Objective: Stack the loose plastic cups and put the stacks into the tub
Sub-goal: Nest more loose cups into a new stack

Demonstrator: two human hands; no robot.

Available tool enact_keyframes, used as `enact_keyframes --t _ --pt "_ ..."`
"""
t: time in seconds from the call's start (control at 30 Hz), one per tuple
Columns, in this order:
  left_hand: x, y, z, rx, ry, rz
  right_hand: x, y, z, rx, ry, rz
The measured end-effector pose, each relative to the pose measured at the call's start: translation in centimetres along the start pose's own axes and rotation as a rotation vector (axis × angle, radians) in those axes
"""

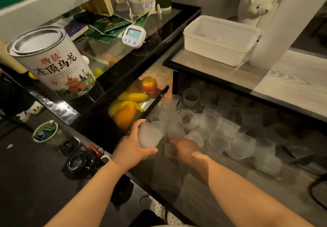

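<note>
Head view: both bare arms reach over a low surface.
Left hand (131, 147): wrapped around a cup stack (150, 135), tilted, mouth away from the person.
Right hand (185, 148): blurred, over one small cup (169, 149); grip unclear.
Loose cups (221, 134): heaped just beyond both hands.
Tub (219, 39): on the raised shelf, well apart.

Both bare forearms reach forward, the left hand (131, 147) curled in a grip, the blurred right hand (185, 148) seemingly closed, knuckles up.
</note>
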State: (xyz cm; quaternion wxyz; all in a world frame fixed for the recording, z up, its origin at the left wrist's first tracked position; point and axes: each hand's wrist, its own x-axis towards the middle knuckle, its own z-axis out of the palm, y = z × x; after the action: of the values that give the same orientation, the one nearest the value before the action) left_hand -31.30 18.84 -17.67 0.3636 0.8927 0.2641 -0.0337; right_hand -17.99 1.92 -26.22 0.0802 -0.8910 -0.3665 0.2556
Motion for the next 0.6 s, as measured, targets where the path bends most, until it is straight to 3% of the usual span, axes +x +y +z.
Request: enact_keyframes --t 0.1,0.23,0.3,0.4,0.6 --pt "0.0 0.3 0.7 -0.021 -0.001 0.012 -0.6 1.1 -0.1 0.276 0.037 0.106" --pt "0.0 1.0 1.9 -0.086 -0.039 -0.004 -3.7 2.6 -2.2 0.759 0.344 0.257" --pt "0.1 1.4 2.6 -0.126 -0.074 -0.009 -5.6 2.8 -3.9 0.995 0.523 0.231" --pt "0.1 2.4 3.7 -0.169 -0.092 0.012 -7.4 2.5 -6.2 1.323 0.613 0.137" --pt "0.1 4.6 4.4 -0.042 -0.078 0.170 -8.3 2.1 -7.9 1.325 0.567 0.044"
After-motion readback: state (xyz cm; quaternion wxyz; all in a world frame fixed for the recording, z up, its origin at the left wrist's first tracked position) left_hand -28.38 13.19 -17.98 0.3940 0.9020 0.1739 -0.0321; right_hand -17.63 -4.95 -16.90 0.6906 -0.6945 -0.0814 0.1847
